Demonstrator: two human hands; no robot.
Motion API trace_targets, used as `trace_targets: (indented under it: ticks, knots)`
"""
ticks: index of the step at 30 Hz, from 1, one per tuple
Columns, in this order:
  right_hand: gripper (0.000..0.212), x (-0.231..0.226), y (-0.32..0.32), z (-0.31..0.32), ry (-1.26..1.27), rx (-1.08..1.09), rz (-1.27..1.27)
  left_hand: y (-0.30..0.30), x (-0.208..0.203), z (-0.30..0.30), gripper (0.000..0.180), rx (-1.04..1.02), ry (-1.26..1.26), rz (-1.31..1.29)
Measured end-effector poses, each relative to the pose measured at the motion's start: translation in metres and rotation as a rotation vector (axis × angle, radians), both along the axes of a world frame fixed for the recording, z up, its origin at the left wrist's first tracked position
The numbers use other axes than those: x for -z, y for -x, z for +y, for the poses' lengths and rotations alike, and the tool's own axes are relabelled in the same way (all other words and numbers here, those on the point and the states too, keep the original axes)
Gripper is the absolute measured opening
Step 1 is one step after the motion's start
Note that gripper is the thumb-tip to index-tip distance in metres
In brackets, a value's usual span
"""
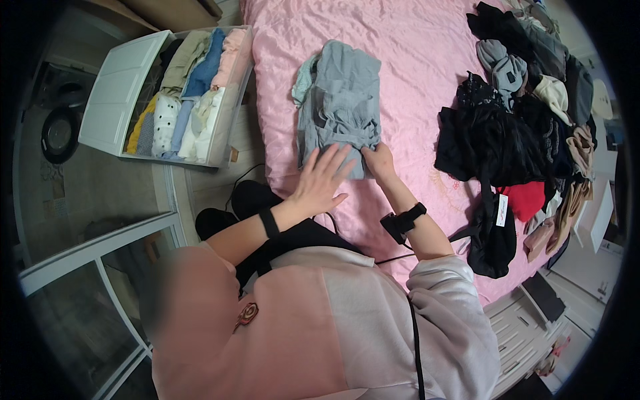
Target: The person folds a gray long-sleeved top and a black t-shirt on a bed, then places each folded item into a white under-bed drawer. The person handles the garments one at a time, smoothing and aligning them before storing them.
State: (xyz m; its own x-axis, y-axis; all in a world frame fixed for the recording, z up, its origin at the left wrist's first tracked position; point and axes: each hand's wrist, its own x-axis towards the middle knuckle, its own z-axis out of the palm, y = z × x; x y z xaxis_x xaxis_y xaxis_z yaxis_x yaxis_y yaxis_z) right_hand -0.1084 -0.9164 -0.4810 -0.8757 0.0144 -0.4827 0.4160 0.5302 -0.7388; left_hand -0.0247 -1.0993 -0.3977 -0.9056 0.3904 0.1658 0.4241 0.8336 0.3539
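Observation:
A grey-blue garment point(343, 87) lies folded into a long rectangle on the pink bedspread, with gathered, wrinkled cloth at its nearer half. My left hand point(320, 180) rests on its near left part, fingers spread flat. At the near right corner, my right hand point(379, 162) is closed, pinching the garment's edge between thumb and fingers. A bit of pale mint cloth point(303, 81) sticks out along the garment's far left side; whether it belongs to the same piece I cannot tell.
Left of the bed stands a clear storage box point(223, 140) of rolled clothes, its white lid point(120, 93) swung up. A heap of mostly black clothes point(493, 140) covers the bed's right side. The bedspread point(413, 40) is shiny pink. A glass-paned door frame point(100, 247) is at lower left.

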Motion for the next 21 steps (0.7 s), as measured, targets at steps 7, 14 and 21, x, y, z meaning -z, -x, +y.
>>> trace_targets:
  ticks: [7, 14, 21]
  knots:
    - [0.08, -0.05, 0.049, 0.027, -0.203, -0.259, 0.103, 0.043, 0.02, -0.007, 0.102, 0.082, 0.304, -0.206]
    - [0.103, -0.048, 0.236, -0.037, -0.315, -0.467, 0.263, 0.055, 0.022, 0.0, 0.102, 0.056, 0.339, -0.305]
    - [0.061, -0.069, 0.256, -0.073, -0.599, -0.926, -0.042, 0.081, 0.015, -0.01, 0.11, -0.043, 0.143, -0.259]
